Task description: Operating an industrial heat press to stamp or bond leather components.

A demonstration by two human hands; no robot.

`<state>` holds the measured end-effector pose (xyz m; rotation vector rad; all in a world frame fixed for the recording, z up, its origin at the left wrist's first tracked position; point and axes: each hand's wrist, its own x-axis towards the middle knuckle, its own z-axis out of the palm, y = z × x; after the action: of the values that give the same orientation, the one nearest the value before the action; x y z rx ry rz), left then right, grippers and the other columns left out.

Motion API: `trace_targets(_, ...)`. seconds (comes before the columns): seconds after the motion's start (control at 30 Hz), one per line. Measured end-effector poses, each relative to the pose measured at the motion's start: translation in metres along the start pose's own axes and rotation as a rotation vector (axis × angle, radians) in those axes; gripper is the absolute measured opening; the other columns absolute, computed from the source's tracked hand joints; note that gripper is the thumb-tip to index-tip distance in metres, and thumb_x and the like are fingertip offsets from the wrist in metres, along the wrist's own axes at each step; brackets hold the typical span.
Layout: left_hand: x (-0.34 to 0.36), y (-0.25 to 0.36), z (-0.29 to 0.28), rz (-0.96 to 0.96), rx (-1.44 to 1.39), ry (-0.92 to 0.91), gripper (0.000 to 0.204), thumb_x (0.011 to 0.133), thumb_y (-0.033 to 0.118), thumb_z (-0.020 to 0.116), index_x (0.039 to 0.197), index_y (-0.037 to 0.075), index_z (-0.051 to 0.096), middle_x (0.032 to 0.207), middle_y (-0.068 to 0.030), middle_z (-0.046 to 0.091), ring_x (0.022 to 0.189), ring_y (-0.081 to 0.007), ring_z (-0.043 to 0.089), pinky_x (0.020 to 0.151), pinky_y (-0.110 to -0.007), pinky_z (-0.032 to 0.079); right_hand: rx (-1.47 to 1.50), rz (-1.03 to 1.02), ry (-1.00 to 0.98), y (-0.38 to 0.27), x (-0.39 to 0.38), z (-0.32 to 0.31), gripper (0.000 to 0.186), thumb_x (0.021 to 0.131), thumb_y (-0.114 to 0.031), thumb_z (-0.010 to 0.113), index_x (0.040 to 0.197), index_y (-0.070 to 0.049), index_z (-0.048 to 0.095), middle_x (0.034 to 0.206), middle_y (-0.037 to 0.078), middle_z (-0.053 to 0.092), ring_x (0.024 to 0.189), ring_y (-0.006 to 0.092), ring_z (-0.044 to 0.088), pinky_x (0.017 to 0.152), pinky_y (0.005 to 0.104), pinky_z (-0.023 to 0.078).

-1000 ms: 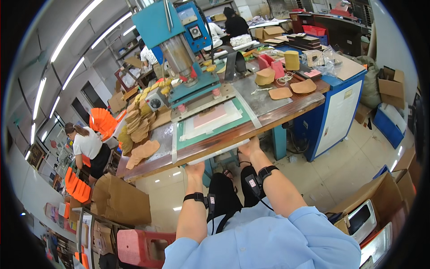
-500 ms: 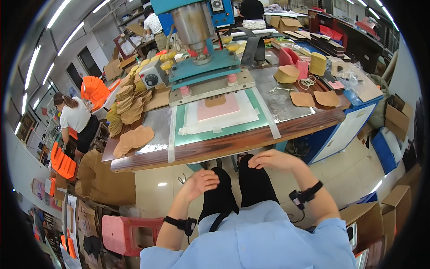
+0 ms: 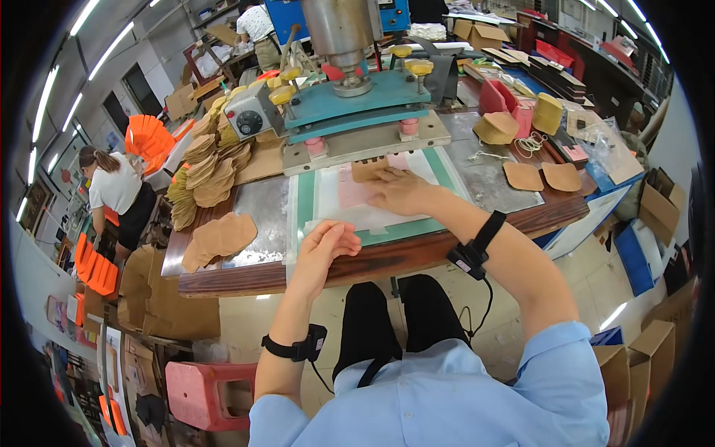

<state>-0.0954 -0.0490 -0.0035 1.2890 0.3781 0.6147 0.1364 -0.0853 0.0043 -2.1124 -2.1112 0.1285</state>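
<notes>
My right hand (image 3: 395,190) reaches onto a pink sheet (image 3: 354,195) below the press head (image 3: 354,100), its fingers spread over a tan cut piece (image 3: 366,169) with a dark slotted top edge. The pink sheet lies on white sheeting (image 3: 329,205) over a green mat (image 3: 305,194). My left hand (image 3: 328,246) is loosely closed and empty above the front edge of the wooden table (image 3: 246,280), left of my right hand.
Piles of tan pieces (image 3: 201,171) and a flat group (image 3: 220,242) lie left; two tan pieces (image 3: 542,176) and yellow blocks (image 3: 497,127) lie right. A red stool (image 3: 197,395) and cardboard boxes (image 3: 652,354) stand behind my hands. A co-worker (image 3: 115,190) bends at the left.
My hands have risen from below the table edge. My right hand has moved forward onto the tan piece under the press; my left hand has moved up to the front edge.
</notes>
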Motion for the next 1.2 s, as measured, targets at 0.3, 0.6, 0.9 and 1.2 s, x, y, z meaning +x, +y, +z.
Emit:
trace_targets(0.3, 0.019, -0.008, -0.005, 0.008, -0.118, 0.212, 0.038, 0.091, 0.019, 0.053, 0.119, -0.007, 0.046, 0.112, -0.0189, 0.055, 0.108, -0.0276, 0.054, 0.099, -0.038, 0.041, 0.108, -0.357, 0.322, 0.002, -0.004, 0.014, 0.052, 0.093, -0.034, 0.04, 0.133, -0.002, 0.039, 0.139, 0.018, 0.036, 0.128, 0.0304, 0.036, 0.106, 0.0393, 0.027)
trace_targets(0.6, 0.011, 0.014, -0.046, 0.036, 0.152, 0.429, 0.007, 0.088, 0.013, 0.058, 0.093, 0.007, 0.058, 0.089, 0.0021, 0.06, 0.082, -0.004, 0.054, 0.069, -0.019, 0.042, 0.273, -0.455, 0.565, -0.003, -0.095, 0.007, 0.031, 0.087, -0.025, 0.053, 0.107, -0.001, 0.056, 0.11, 0.018, 0.057, 0.104, 0.0336, 0.054, 0.088, 0.0395, 0.044)
trace_targets(0.9, 0.007, 0.072, -0.169, 0.48, 0.976, 0.726, 0.029, 0.087, 0.012, 0.059, 0.112, -0.002, 0.055, 0.102, -0.0108, 0.059, 0.099, -0.0172, 0.055, 0.085, -0.027, 0.043, -0.013, 0.334, 0.63, 0.15, -0.192, -0.03, 0.012, 0.077, -0.012, 0.061, 0.081, -0.001, 0.058, 0.084, 0.013, 0.062, 0.085, 0.0308, 0.058, 0.072, 0.0398, 0.046)
trace_targets(1.2, -0.001, 0.024, -0.068, 0.404, 0.897, 0.259, 0.021, 0.086, 0.008, 0.058, 0.105, 0.001, 0.057, 0.103, -0.0072, 0.06, 0.09, -0.0143, 0.056, 0.077, -0.024, 0.044, 0.511, 0.594, 0.548, 0.174, -0.195, -0.038, 0.022, 0.079, -0.016, 0.06, 0.092, -0.001, 0.069, 0.068, 0.013, 0.065, 0.056, 0.018, 0.06, 0.055, 0.0295, 0.046)
